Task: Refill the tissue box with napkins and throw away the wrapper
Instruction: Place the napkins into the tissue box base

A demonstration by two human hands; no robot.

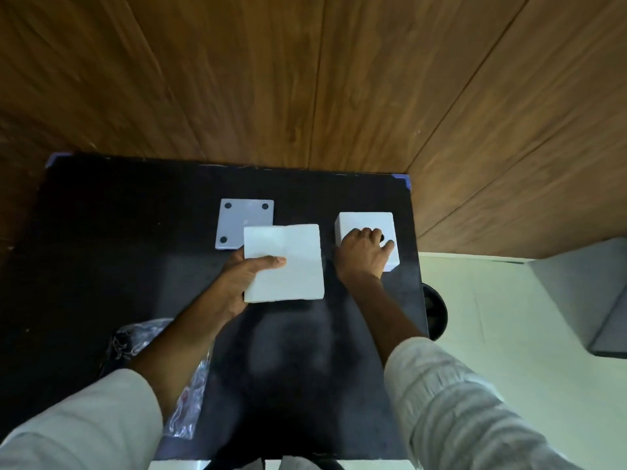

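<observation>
No readable text, labels, brands or numbers anywhere. White napkin stack (283, 262): blank. White tissue box (364, 225): blank. Square base plate (244, 218): four dark round pads, no markings.

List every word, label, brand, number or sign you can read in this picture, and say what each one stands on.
None can be read.
White stack of napkins in the left hand: blank.
White cube tissue box under the right hand: no print visible.
White square base panel with black round feet: no text.
Clear crinkled plastic wrapper: a small reddish mark, too blurred to read.
</observation>
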